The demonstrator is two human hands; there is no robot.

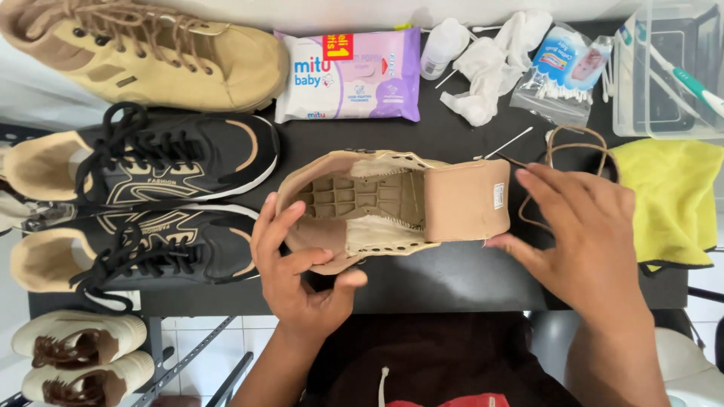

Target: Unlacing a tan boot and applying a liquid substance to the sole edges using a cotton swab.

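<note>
Black surface (452,275), crowded with shoes and cleaning kit. Unlaced tan shoe (392,207) lying mid-surface, long axis left to right, tongue folded back. Left hand (298,275) fingers curled, gripping its heel end; right hand (581,234) fingers spread, fingertips touching the tongue's edge.

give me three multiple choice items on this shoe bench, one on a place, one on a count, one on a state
1. Where does the yellow cloth lie?
A. right of the tan shoe
B. under the black sneakers
C. on the wipes pack

2. How many black sneakers are on the table?
A. one
B. two
C. four

3. How is the tan shoe between the hands?
A. laced tight
B. unlaced, tongue folded out
C. sole up

Key: 1 A, the cloth sits at the right edge past the right hand. 2 B, a pair lies side by side at left. 3 B, the eyelets are bare and the left hand holds the shoe open.
</note>
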